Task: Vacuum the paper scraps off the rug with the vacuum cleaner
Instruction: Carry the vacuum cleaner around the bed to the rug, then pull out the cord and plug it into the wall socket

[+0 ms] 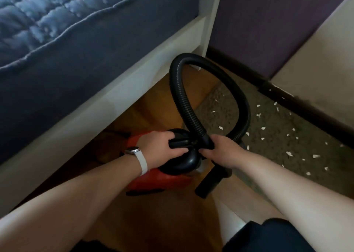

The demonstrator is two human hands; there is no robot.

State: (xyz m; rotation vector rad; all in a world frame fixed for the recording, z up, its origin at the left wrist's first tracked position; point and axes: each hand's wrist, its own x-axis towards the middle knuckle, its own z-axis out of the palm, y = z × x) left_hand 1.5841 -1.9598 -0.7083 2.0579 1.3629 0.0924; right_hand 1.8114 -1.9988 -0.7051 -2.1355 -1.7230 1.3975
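Gripping black handle of red canister vacuum cleaner [164, 179]: left hand [162, 146]. Right hand [222, 148] clasps ribbed black hose [182, 98] cuff. Vacuum on wood floor [153, 223] beside rug [287, 156] edge; white paper scraps [289, 153] on rug. No legible labels.

Both bare arms reach forward, left hand [162, 146] and right hand [220, 148] curled closed, nearly touching.

Bed frame [107, 98] crowding left, hose [191, 117] looped ahead, rug [287, 146] open at right
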